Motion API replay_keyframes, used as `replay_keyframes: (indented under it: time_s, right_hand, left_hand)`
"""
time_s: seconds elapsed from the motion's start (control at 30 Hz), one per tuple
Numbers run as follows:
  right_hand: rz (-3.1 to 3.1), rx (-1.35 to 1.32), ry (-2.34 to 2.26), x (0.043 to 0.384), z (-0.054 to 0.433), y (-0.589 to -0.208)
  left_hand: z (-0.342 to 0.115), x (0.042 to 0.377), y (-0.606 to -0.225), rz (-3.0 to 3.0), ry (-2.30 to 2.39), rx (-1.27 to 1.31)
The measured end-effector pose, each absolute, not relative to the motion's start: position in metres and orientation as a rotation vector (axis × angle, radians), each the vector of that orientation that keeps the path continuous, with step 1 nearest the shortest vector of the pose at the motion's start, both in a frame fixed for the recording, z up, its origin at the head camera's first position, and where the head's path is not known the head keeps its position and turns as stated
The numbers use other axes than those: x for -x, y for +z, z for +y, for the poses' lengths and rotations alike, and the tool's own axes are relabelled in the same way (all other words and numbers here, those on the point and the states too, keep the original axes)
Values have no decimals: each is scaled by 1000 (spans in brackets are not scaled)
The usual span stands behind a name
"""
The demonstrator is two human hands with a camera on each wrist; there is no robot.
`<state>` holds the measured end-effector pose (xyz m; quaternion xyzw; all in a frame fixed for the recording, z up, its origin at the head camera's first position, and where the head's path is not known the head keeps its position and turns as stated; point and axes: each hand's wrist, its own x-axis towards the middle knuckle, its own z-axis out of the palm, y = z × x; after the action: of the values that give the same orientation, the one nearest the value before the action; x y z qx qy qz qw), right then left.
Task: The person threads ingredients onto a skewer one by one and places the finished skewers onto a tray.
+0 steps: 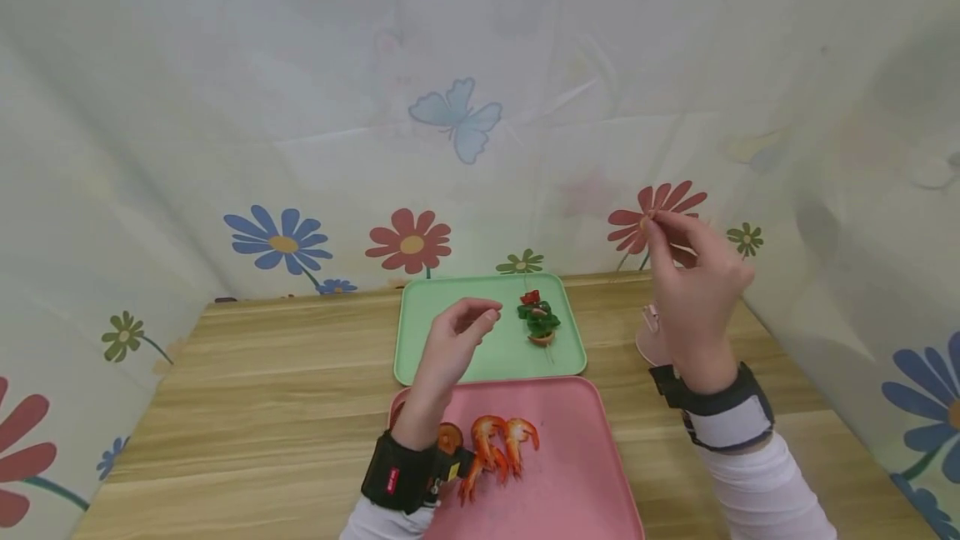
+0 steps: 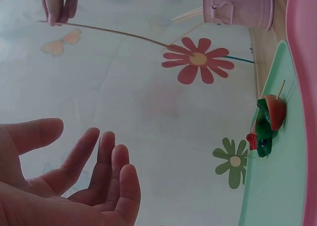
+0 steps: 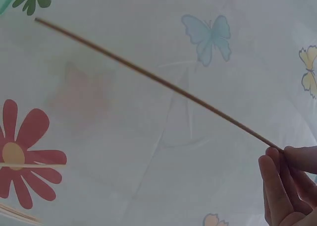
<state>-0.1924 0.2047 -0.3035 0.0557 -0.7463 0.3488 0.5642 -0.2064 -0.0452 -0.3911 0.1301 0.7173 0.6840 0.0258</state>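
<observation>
Between its thumb and fingertips, my right hand (image 1: 697,282) pinches one end of a thin wooden skewer (image 3: 163,82), raised above the table's right side. The skewer is bare along its visible length and slants in the right wrist view. My left hand (image 1: 450,348) hovers over the green tray (image 1: 423,315), holding nothing, with its fingers loosely bent and apart from the thumb. On that tray's right part lies a loaded skewer (image 1: 538,319) with red, green and orange-brown food pieces. Several shrimp (image 1: 517,440) lie on the pink tray (image 1: 577,482) in front, beside a round brown piece (image 1: 450,437) partly hidden by the left wrist.
A pink bucket (image 2: 242,8) stands on the table's right side, partly behind the right hand in the head view. Several thin sticks (image 2: 185,15) poke out of it. Wood-grain tabletop (image 1: 285,390) extends to the left, and a flower-printed curtain (image 1: 337,148) surrounds the table.
</observation>
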Motion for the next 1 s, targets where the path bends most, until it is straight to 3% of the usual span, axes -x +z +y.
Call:
replay_keyframes:
  time_s: [1.0]
  right_hand:
    - [-1978,-78,1632,179,168,-371]
  left_hand:
    - [-18,201,-393,2280,1981,-513]
